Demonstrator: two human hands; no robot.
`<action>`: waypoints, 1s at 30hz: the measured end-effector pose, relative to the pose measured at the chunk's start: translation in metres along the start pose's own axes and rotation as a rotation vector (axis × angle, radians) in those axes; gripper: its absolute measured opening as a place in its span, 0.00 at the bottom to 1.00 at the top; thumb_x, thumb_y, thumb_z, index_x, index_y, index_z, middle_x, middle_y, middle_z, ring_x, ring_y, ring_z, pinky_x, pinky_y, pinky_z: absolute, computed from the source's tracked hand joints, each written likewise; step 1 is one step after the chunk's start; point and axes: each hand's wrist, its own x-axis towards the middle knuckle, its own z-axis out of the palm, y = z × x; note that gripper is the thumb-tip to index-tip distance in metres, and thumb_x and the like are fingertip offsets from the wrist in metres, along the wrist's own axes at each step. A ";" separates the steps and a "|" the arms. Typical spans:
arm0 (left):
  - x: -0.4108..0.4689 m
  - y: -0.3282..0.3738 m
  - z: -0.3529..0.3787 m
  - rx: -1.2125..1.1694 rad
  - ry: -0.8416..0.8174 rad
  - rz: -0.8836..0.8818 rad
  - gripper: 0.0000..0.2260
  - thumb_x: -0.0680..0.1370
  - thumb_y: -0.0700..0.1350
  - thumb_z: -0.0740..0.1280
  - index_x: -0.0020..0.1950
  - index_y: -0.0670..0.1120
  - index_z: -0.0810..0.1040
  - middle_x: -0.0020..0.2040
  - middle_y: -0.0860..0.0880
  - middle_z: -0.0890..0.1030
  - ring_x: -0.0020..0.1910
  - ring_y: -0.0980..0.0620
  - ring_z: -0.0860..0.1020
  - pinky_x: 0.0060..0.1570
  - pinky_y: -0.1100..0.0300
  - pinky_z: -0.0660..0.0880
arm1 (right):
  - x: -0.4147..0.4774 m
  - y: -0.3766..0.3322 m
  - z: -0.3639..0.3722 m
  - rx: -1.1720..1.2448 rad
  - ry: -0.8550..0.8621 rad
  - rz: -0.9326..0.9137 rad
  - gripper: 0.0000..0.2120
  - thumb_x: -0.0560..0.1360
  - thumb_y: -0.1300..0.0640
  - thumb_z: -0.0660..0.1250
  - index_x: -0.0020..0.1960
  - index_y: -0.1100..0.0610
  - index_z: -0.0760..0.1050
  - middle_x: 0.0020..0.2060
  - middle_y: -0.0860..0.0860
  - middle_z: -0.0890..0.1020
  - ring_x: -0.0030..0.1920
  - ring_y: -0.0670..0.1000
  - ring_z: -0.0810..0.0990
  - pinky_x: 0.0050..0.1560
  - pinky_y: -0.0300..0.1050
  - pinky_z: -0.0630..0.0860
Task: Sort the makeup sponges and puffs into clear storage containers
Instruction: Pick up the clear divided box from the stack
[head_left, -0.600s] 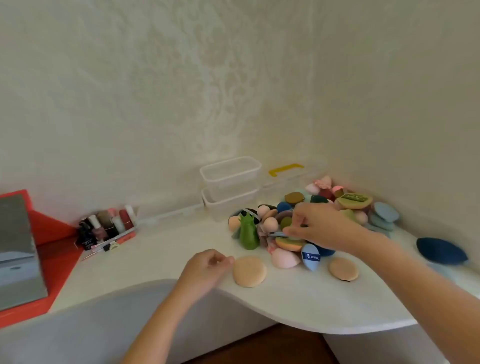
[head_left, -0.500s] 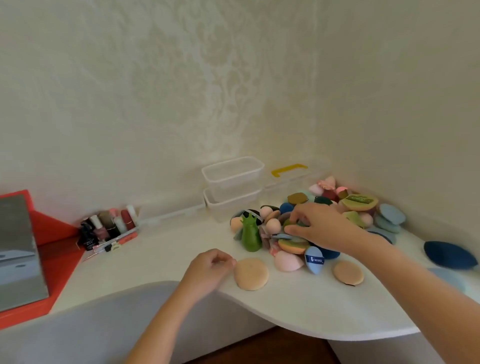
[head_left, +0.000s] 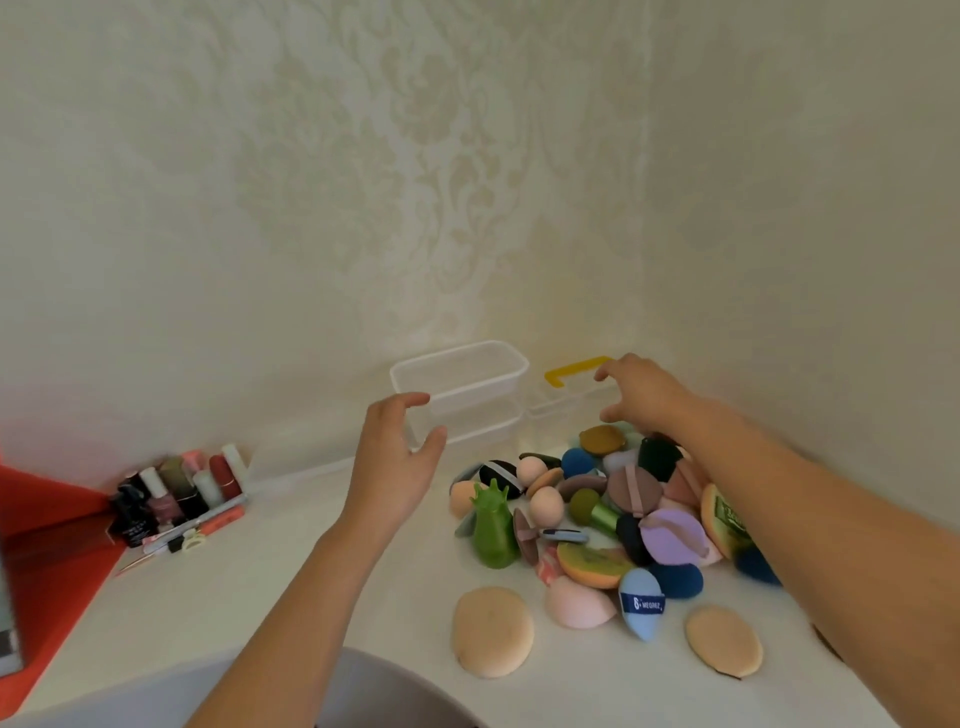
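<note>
Clear containers (head_left: 460, 384) between two hands.
Left hand (head_left: 395, 462) and right hand (head_left: 641, 395) (both spread, holding nothing) flank them; sponge pile (head_left: 597, 514) lies beneath the right forearm.

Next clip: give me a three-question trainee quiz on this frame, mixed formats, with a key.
1. True or false: the left hand grips a sponge.
2. The handle near the right hand is: A red, B yellow, C blue.
3. Fill in: the two clear containers ahead of the left hand are ___, one atop the other.
Key: 1 false; 2 B; 3 stacked.
</note>
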 end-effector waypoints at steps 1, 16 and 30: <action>0.006 0.002 0.001 0.038 0.009 0.044 0.16 0.77 0.44 0.66 0.64 0.51 0.71 0.63 0.51 0.69 0.62 0.55 0.69 0.59 0.66 0.62 | 0.006 0.002 0.005 -0.021 -0.002 -0.028 0.26 0.71 0.55 0.73 0.66 0.53 0.69 0.64 0.55 0.70 0.62 0.56 0.71 0.59 0.48 0.70; 0.025 -0.012 0.018 0.245 -0.161 0.125 0.25 0.78 0.45 0.65 0.74 0.52 0.63 0.75 0.49 0.59 0.75 0.50 0.53 0.71 0.59 0.53 | 0.044 0.007 0.006 -0.243 -0.018 -0.326 0.11 0.72 0.66 0.67 0.43 0.56 0.66 0.42 0.50 0.72 0.42 0.52 0.70 0.41 0.42 0.64; 0.026 -0.014 0.022 0.222 -0.100 0.056 0.27 0.77 0.44 0.66 0.74 0.50 0.61 0.75 0.48 0.58 0.75 0.50 0.52 0.71 0.59 0.53 | 0.041 0.014 -0.053 -0.071 0.205 -0.383 0.12 0.73 0.65 0.69 0.43 0.57 0.65 0.39 0.49 0.71 0.40 0.51 0.69 0.40 0.43 0.63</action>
